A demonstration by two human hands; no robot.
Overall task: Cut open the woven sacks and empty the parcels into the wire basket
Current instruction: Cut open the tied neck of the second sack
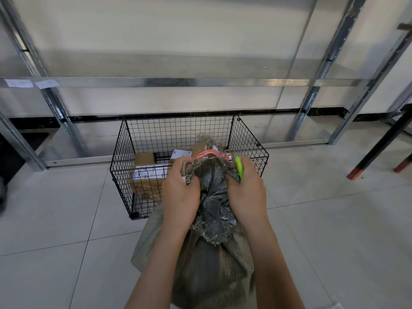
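Observation:
A grey-green woven sack stands on the tiled floor right in front of me, its frayed mouth bunched upward. My left hand grips the left side of the sack's mouth. My right hand grips the right side and also holds a bright green cutter against the fabric. A red printed strip runs across the top of the opening. Just beyond the sack is a black wire basket with brown cardboard parcels lying inside.
Galvanised metal shelving uprights and a horizontal rail stand against the white wall behind the basket. Black table legs with red feet stand at the right. Pale floor tiles surround the sack.

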